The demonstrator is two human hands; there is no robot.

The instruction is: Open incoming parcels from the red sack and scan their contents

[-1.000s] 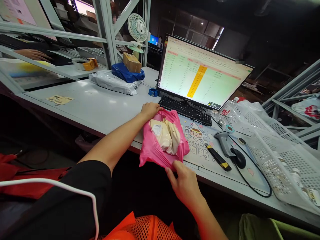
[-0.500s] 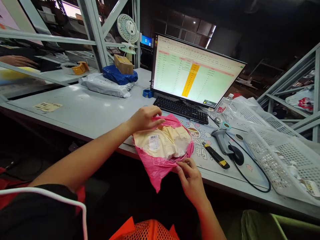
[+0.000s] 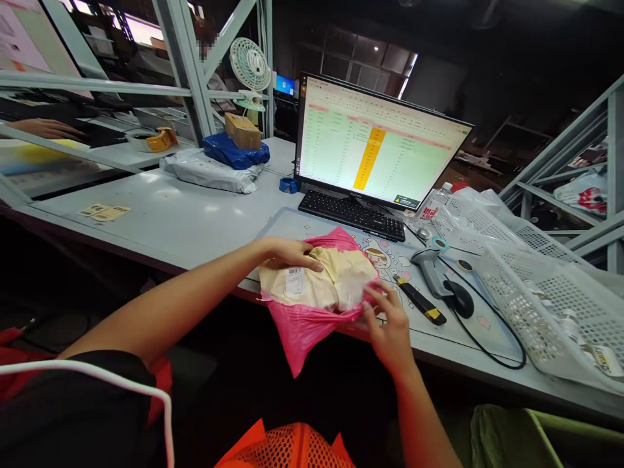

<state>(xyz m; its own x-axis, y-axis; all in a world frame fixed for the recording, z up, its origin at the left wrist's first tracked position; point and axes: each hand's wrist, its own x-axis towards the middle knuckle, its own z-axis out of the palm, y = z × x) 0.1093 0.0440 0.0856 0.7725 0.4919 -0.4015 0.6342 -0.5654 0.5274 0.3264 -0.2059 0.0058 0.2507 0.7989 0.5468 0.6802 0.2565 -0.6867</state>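
Note:
A torn-open pink plastic bag lies at the desk's front edge, one corner hanging over it. Inside is a cream-coloured wrapped packet with a white barcode label. My left hand rests on the packet's far left part, fingers stretched out across it. At the near right side, my right hand pinches the bag's pink edge between thumb and fingers. Just right of that hand lies a black and yellow box cutter. What the packet contains is hidden.
A keyboard and monitor stand behind the bag. To the right are a barcode scanner, a black mouse and white perforated baskets. Parcels lie at the back left. Another person's hand shows far left.
My left hand has come down from the bag's far edge onto the packet. My right hand has shifted right along the bag's near edge, pulling the pink plastic there.

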